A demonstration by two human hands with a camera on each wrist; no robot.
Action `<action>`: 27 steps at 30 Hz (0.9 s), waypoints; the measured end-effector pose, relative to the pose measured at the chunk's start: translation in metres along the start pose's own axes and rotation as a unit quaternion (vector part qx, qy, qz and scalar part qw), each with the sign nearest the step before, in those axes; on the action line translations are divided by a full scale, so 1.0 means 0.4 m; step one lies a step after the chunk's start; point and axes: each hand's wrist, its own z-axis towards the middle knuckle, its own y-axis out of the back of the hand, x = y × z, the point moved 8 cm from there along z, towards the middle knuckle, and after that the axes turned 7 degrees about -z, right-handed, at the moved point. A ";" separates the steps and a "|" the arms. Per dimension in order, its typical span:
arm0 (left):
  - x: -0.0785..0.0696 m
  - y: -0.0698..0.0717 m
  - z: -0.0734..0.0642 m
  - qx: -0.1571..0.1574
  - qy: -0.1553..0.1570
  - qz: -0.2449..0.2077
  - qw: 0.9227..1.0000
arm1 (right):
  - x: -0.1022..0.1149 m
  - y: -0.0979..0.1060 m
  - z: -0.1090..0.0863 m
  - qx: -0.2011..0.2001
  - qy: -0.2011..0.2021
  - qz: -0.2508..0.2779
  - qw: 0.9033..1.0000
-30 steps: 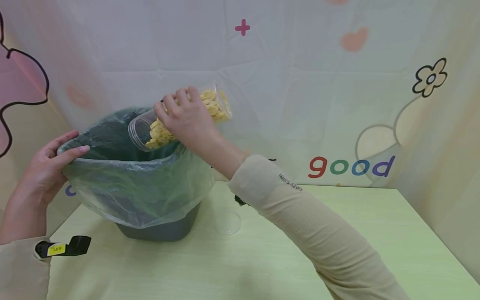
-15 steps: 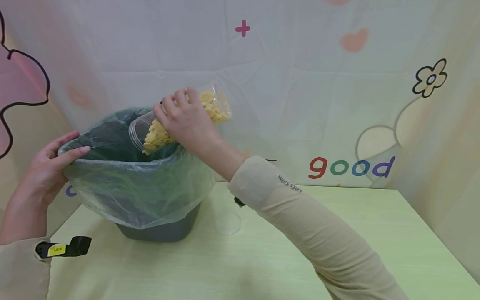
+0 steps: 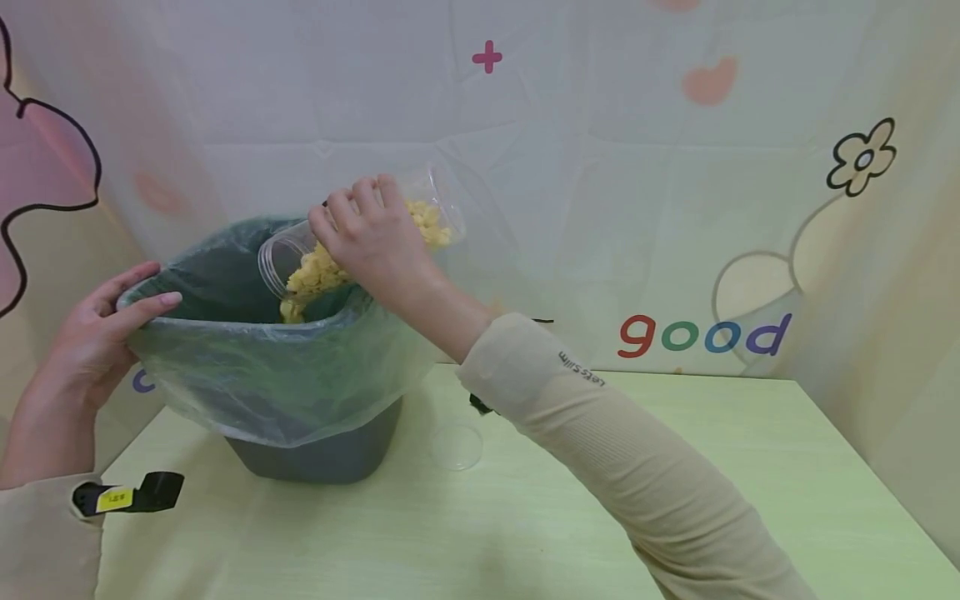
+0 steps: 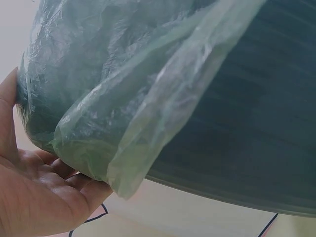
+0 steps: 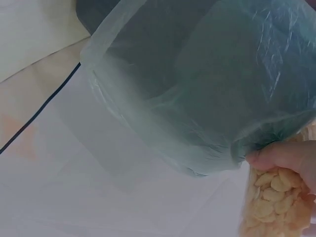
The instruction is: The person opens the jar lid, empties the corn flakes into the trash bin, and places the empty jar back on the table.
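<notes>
A dark grey trash bin [image 3: 318,454] is lined with a thin green bag [image 3: 277,375] folded over its rim. My left hand [image 3: 97,333] grips the rim at the left, thumb over the lined edge; the left wrist view shows fingers [image 4: 81,182] outside, under the bag's fold. Above the bin's right side, my right hand [image 3: 375,237] holds a clear plastic jar [image 3: 435,183] tipped mouth-down to the left. Pale yellow flakes [image 3: 315,273] slide out of the jar's mouth into the bin. In the right wrist view, my thumb [image 5: 276,157] lies across the jar beside the bag.
A clear round lid [image 3: 456,447] lies on the pale green table [image 3: 562,517], right of the bin. Behind stands a printed cloth backdrop [image 3: 555,167] with flowers and the word "good".
Flakes have slid toward the jar's mouth and now fall into the bin, leaving fewer at the jar's base. The bag's hanging edge has risen slightly. Both hands stay nearly still.
</notes>
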 end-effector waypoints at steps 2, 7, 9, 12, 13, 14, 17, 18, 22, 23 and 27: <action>0.001 0.002 0.000 -0.001 0.001 0.001 1.000 | 0.000 0.001 0.000 -0.006 -0.002 0.001 1.000; 0.002 0.005 0.002 -0.002 -0.002 0.007 1.000 | -0.002 0.002 0.001 -0.011 -0.008 0.004 1.000; 0.003 0.005 0.002 -0.002 -0.002 0.009 1.000 | -0.004 0.002 0.001 -0.013 -0.011 0.007 1.000; 0.002 0.003 0.001 -0.003 -0.001 0.012 1.000 | -0.005 0.001 0.000 -0.015 -0.013 0.013 1.000; 0.001 0.002 0.001 -0.003 -0.001 0.013 1.000 | -0.005 0.001 0.000 -0.014 -0.014 0.015 1.000; 0.001 0.000 0.000 -0.001 -0.001 0.011 1.000 | -0.005 0.001 -0.001 -0.014 -0.014 0.017 1.000; -0.002 -0.007 -0.003 0.001 0.000 0.005 1.000 | -0.006 0.000 -0.002 -0.016 -0.018 0.017 1.000; -0.002 -0.010 -0.004 0.003 0.000 0.000 1.000 | -0.006 0.000 -0.003 -0.017 -0.019 0.015 1.000; -0.005 -0.016 -0.008 0.005 0.000 -0.009 1.000 | -0.007 0.003 -0.005 -0.030 -0.024 0.013 0.999; -0.005 -0.016 -0.009 0.004 0.001 -0.008 1.000 | -0.006 0.004 -0.005 -0.032 -0.025 0.012 0.999; -0.005 -0.013 -0.007 0.003 0.000 -0.007 1.000 | -0.005 0.006 -0.005 -0.039 -0.027 0.014 0.999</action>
